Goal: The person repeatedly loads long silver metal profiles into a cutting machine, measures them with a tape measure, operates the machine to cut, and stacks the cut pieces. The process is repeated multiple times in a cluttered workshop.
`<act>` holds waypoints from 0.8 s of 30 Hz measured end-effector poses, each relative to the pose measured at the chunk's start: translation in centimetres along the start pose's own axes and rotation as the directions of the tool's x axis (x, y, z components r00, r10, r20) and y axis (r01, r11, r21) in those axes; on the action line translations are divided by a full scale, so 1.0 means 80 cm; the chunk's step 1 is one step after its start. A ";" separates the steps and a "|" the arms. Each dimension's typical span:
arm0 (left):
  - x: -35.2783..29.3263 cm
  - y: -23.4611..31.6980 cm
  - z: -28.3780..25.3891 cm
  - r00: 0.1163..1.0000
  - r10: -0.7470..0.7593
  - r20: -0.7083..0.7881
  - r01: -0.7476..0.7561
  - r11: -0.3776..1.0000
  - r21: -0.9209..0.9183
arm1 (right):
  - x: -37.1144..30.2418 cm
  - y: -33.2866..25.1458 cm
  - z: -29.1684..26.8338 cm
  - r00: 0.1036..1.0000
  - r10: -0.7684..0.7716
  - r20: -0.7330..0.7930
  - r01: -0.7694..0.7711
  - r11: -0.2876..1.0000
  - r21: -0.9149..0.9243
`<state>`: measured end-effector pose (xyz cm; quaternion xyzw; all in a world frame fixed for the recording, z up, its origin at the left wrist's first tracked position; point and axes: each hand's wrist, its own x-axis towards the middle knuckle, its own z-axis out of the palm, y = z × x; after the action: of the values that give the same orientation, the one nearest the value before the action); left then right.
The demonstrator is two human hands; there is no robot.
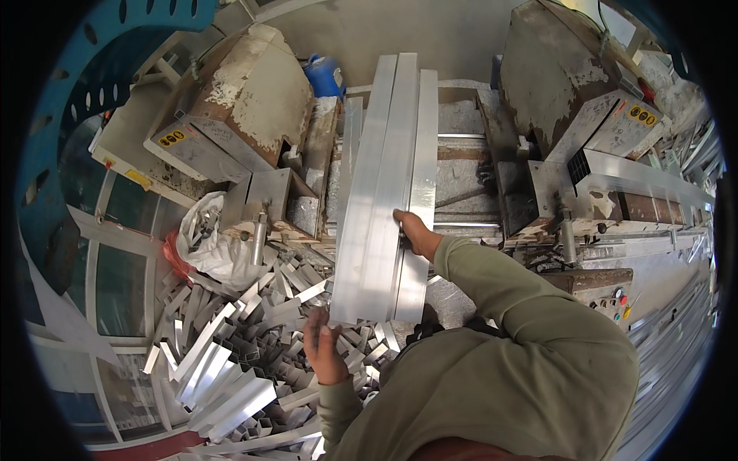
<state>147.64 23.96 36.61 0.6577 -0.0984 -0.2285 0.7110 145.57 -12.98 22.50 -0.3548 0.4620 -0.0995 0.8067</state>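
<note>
Several long silver aluminium profiles [369,200] lie side by side across the machine bed in front of me, pointing away from my body. My right hand [417,233] is closed on the edge of one of them near the middle of its length; the thumb rests on top and the other fingers are partly hidden. Just off the near left corner of the profiles is my left hand [324,352], its fingers raised and apart with nothing in them. Whether a fingertip touches that corner, I cannot tell.
Large worn saw housings stand left [238,100] and right [565,84] of the bed. Short aluminium offcuts [254,346] are heaped at lower left beside a white sack [219,250]. A blue jug [324,77] stands behind, a control box [596,296] at right. Long profiles [669,369] lie far right.
</note>
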 end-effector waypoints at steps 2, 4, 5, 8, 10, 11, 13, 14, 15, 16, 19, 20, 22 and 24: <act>-0.009 -0.019 -0.006 0.999 -0.044 -0.011 0.043 0.998 -0.048 | 0.011 0.017 0.003 0.999 0.030 -0.029 -0.032 0.998 -0.056; -0.007 -0.033 -0.004 0.994 -0.105 0.012 0.105 0.993 -0.048 | 0.013 0.024 -0.006 0.995 0.100 -0.026 -0.102 0.990 -0.098; -0.007 -0.038 0.001 0.991 -0.134 0.022 0.135 0.990 -0.051 | 0.009 0.023 -0.008 0.991 0.134 -0.026 -0.136 0.983 -0.123; 0.005 -0.045 0.022 0.990 -0.120 0.068 0.120 0.993 0.001 | -0.021 0.026 -0.021 0.993 0.104 -0.055 -0.113 0.974 -0.195; 0.013 -0.040 0.040 0.985 -0.109 0.132 0.103 0.993 0.049 | -0.057 0.020 -0.041 0.998 0.055 -0.016 -0.057 0.973 -0.223; 0.014 -0.035 0.053 0.983 -0.100 0.154 0.092 0.994 0.056 | -0.071 0.018 -0.062 0.999 0.024 -0.022 -0.028 0.974 -0.226; 0.017 -0.039 0.065 0.980 -0.106 0.168 0.092 0.992 0.088 | -0.109 0.003 -0.097 0.996 -0.066 0.051 0.074 0.982 -0.172; 0.020 -0.042 0.070 0.977 -0.103 0.187 0.087 0.992 0.092 | -0.135 -0.014 -0.113 0.991 -0.135 -0.014 0.131 0.980 -0.151; 0.021 -0.043 0.078 0.976 -0.103 0.192 0.083 0.990 0.112 | -0.142 -0.026 -0.142 0.975 -0.221 -0.009 0.218 0.968 -0.123; 0.025 -0.047 0.087 0.970 -0.116 0.214 0.094 0.989 0.111 | -0.158 -0.032 -0.172 0.915 -0.366 -0.169 0.345 0.928 -0.138; 0.025 -0.052 0.107 0.962 -0.142 0.231 0.116 0.986 0.121 | -0.216 -0.092 -0.272 0.691 -0.659 -0.297 0.631 0.751 -0.195; 0.024 -0.052 0.114 0.963 -0.154 0.223 0.127 0.983 0.131 | -0.248 -0.124 -0.290 0.630 -0.658 -0.412 0.634 0.742 -0.217; 0.025 -0.044 0.137 0.940 -0.174 0.294 0.128 0.977 0.168 | -0.233 -0.130 -0.456 0.505 -0.708 -0.494 0.714 0.664 -0.222; 0.025 -0.041 0.153 0.936 -0.179 0.303 0.126 0.974 0.187 | -0.249 -0.162 -0.537 0.335 -0.587 -0.737 0.797 0.594 -0.111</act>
<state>143.36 12.09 34.47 0.6742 -0.1785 -0.3773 0.6092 101.69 -33.32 30.75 -0.3359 0.5168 -0.6261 0.4776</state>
